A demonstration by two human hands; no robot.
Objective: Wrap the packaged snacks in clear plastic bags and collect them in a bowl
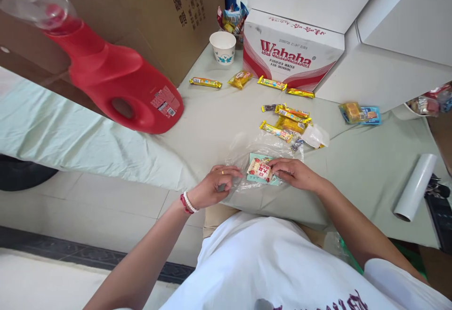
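Observation:
On the table in front of me lies a crumpled clear plastic film (243,152). A small cream snack packet with red print (259,169) rests on a pale green packet (272,180), both over the film. My right hand (295,173) is closed, thumb and fingertips on the cream packet's right edge. My left hand (216,185), with a ring and bracelets at the wrist, has its thumb and fingers drawn together at the film's left edge. Just beyond are several yellow-wrapped snack sticks (277,131) and a white translucent piece of plastic (316,136).
A large red jug (134,84) stands left, beside a brown carton (141,13). Farther back are a paper cup (223,49), a Wahaha water box (289,49) and more wrapped snacks (205,83). A film roll (415,187) lies right, below a snack-filled bowl (406,111).

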